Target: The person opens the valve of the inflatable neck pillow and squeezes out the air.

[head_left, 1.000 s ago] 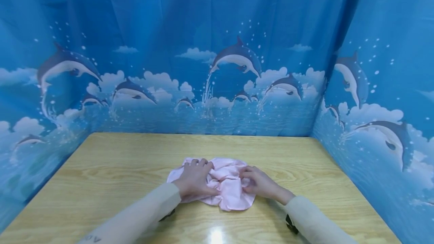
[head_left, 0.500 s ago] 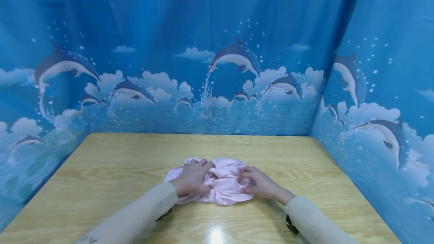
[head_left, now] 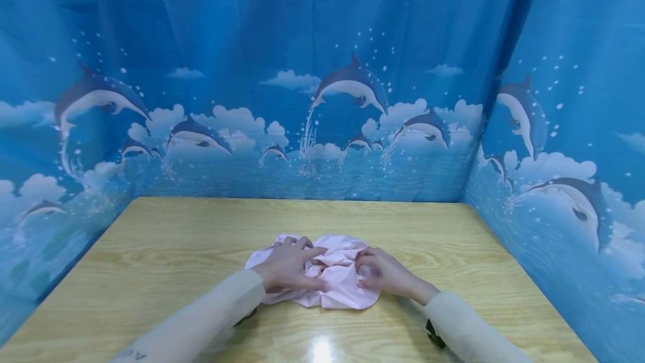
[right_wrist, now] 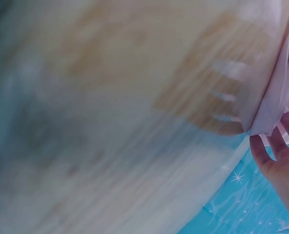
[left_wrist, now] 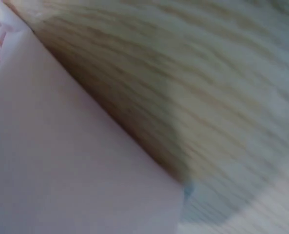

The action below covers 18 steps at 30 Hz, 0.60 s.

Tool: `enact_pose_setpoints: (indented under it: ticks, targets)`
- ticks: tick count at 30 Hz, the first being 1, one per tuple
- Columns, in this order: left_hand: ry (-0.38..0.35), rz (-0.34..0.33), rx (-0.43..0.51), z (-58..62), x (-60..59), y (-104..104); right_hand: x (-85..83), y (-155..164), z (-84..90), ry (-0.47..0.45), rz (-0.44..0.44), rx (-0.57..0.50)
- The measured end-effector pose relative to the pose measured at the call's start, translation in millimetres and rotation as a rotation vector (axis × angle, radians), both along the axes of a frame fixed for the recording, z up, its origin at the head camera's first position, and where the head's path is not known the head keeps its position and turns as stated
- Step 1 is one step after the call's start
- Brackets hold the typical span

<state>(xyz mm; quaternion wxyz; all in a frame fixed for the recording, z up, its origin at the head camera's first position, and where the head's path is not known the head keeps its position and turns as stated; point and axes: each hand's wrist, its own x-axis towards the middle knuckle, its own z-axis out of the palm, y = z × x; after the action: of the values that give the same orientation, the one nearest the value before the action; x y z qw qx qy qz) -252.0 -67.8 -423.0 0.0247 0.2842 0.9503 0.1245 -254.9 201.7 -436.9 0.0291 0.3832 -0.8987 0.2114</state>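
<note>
A crumpled piece of thin, pale pink cloth [head_left: 347,290] lies near the middle of a yellowish, wood-grained table [head_left: 201,228], between the two hands, its gathers bunched at the centre. Its near edge is what changes: the bulge there draws in by half a second ago and is partly out again now — the cloth as a whole stays in place. The bare left hand [head_left: 289,265] rests on the cloth's left part with its fingers spread; half a second ago thumb and forefinger sit closer in, and now both reach farther right across the gathers. The bare right hand [head_left: 388,274] hardly shifts; its thumb and fingers curl about a fold at the right edge, though how firmly they pinch it I cannot tell. For the work in hand this looks like a small adjustment — the cloth seems rearranged rather than smoothed, its folds still bunched.

Farther out, a long pale beige left sleeve [head_left: 211,310] and a matching right sleeve [head_left: 468,326] reach in from the near side. Behind the table hangs a blue curtain [head_left: 252,43] printed with leaping dolphins and white clouds.
</note>
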Motion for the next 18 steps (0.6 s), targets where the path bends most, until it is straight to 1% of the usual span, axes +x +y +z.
enact_pose_setpoints:
  ticks: [2, 6, 9, 12, 15, 18]
  targets:
    - [0.011, 0.017, -0.006, -1.3, 0.3, 2.0, 0.0, 0.2, -0.5, 0.003, 0.001, -0.004]
    - [0.059, 0.049, -0.03, -4.9, -0.1, 6.4, -0.5, 0.7, -1.0, 0.015, 0.005, -0.007]
    - [0.094, 0.057, -0.047, -7.1, -0.8, 8.4, -0.5, 1.5, -1.6, 0.008, -0.007, -0.011]
    - [0.109, 0.055, -0.05, -7.5, -1.4, 9.0, -0.2, 2.3, -2.0, 0.002, -0.021, -0.029]
    - [0.106, 0.036, -0.044, -7.0, -2.4, 8.7, 0.3, 3.1, -1.8, -0.005, -0.027, -0.062]
    - [0.072, 0.025, -0.038, -5.2, -2.4, 8.5, 0.9, 3.6, -1.1, -0.028, -0.04, -0.085]
